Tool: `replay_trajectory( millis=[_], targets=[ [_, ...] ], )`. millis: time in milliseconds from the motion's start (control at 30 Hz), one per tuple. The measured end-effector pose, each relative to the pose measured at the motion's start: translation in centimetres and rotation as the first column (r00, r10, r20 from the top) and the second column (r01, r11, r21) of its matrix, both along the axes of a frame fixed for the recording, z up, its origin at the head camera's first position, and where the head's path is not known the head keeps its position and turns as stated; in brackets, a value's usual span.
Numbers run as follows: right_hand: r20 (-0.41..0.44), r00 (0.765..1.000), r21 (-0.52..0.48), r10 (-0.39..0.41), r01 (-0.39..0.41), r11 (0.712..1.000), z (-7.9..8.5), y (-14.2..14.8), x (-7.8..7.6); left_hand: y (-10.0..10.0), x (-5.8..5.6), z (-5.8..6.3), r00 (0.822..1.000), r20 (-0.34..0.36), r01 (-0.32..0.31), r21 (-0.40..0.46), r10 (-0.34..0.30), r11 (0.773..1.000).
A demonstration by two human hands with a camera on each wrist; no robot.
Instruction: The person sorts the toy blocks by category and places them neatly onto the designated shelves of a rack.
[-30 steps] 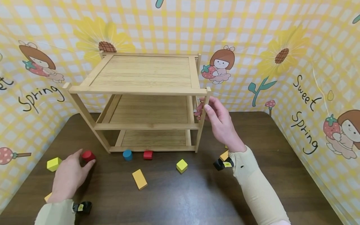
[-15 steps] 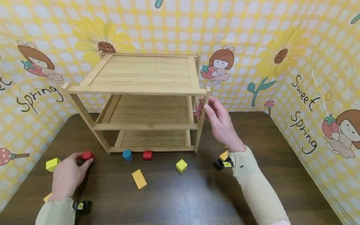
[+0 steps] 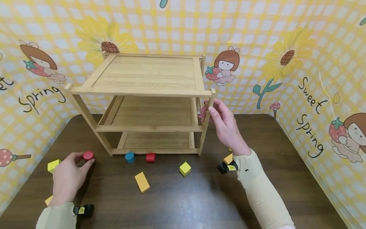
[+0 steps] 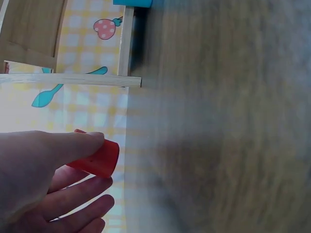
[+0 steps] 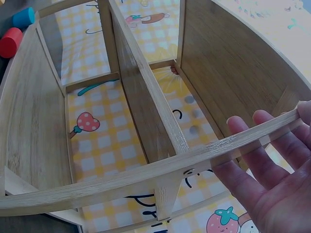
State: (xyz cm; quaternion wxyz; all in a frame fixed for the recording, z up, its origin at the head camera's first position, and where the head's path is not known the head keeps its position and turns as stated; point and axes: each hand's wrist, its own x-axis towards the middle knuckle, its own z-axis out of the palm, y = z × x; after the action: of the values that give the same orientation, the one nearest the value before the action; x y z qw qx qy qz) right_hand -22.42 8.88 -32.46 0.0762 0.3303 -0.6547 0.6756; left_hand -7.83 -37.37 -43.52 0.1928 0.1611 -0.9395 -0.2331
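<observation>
My left hand (image 3: 68,178) pinches a red cylinder block (image 3: 88,155) between thumb and fingers, at the left of the table. In the left wrist view the thumb lies over the red cylinder block (image 4: 99,160), with the other fingers below it. My right hand (image 3: 226,127) grips the front right post of a three-tier wooden shelf (image 3: 148,74). The right wrist view shows the fingers of the right hand (image 5: 272,179) behind the post, the thumb mostly cut off at the edge. A yellow cube (image 3: 53,166) lies beside the left hand, partly hidden by it.
Before the shelf lie a blue cylinder (image 3: 130,157), a red block (image 3: 150,157), an orange rectangular block (image 3: 142,182) and a yellow cube (image 3: 185,169). Orange blocks show partly beside the left wrist (image 3: 48,200) and right wrist (image 3: 228,158). Patterned cloth (image 3: 257,41) surrounds the dark table.
The left fingers have closed on the red cylinder block, and its visible face has tipped and shifted up slightly. The right hand stays on the shelf post.
</observation>
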Motion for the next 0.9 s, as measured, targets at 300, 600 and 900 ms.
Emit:
replay_trajectory(
  millis=[300, 600, 900],
  targets=[
    [-0.007, 1.0, -0.009, 0.0, 0.0, 1.0, -0.1, 0.1, -0.1, 0.5, 0.1, 0.6, 0.998, -0.059, -0.029, 0.002, 0.029, 1.0],
    [-0.014, 1.0, 0.009, -0.014, 0.014, 1.0, -0.1, 0.0, 0.0, 1.2, 0.3, 1.2, 0.992, -0.129, -0.013, -0.01, 0.011, 1.0],
    [-0.024, 0.999, 0.009, -0.024, 0.024, 1.0, -0.1, 0.0, 0.0, 1.8, 0.3, 1.8, 0.989, -0.148, 0.001, -0.012, -0.003, 1.0]
  ],
)
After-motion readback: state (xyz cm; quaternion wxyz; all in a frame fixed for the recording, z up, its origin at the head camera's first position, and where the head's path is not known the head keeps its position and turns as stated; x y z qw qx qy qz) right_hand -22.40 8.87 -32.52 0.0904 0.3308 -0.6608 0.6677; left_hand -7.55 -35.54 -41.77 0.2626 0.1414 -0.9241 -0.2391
